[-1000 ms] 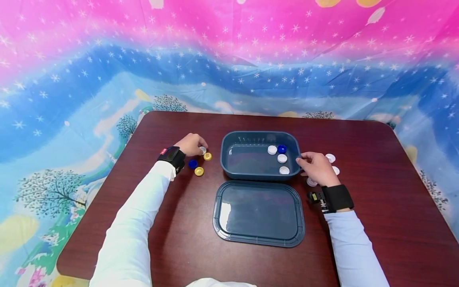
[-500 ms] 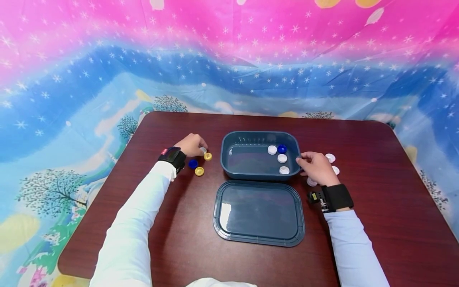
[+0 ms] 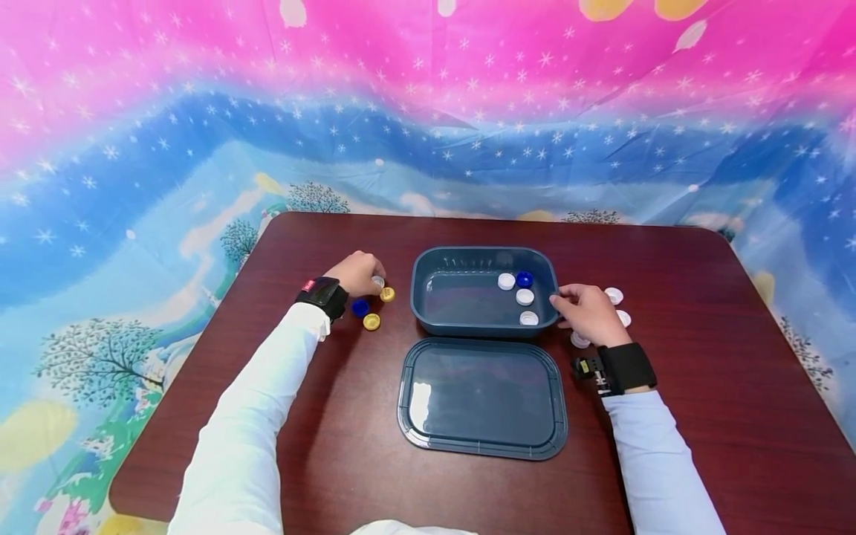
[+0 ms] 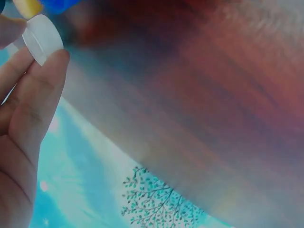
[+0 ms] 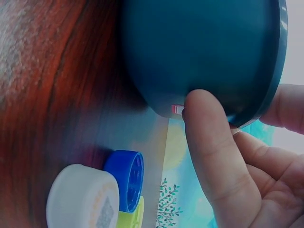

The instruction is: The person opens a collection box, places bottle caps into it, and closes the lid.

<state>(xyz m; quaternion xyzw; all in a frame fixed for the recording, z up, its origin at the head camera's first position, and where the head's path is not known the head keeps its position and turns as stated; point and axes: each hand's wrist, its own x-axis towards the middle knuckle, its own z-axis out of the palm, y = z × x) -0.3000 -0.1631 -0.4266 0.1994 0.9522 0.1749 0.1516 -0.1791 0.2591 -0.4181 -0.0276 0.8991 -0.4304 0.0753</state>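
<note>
My left hand (image 3: 357, 273) pinches a white bottle cap (image 4: 43, 40) between thumb and fingers at the left of the table. Right beside it lie a yellow cap (image 3: 387, 294), a blue cap (image 3: 360, 307) and another yellow cap (image 3: 371, 322). At the dark blue-grey plastic box (image 3: 481, 329), my right hand (image 3: 591, 313) grips the right end, thumb at the rim and a finger along the outer wall. Inside the box several caps lie toward the right, among them a blue cap (image 3: 524, 279) and a white cap (image 3: 524, 297).
The box's flat lid (image 3: 483, 397) lies in front of it on the dark red-brown table (image 3: 709, 334). Around my right hand are several loose caps, including a white cap (image 5: 83, 197), a blue cap (image 5: 124, 178) and a yellow-green cap (image 5: 130, 218). A patterned cloth (image 3: 428, 111) hangs behind.
</note>
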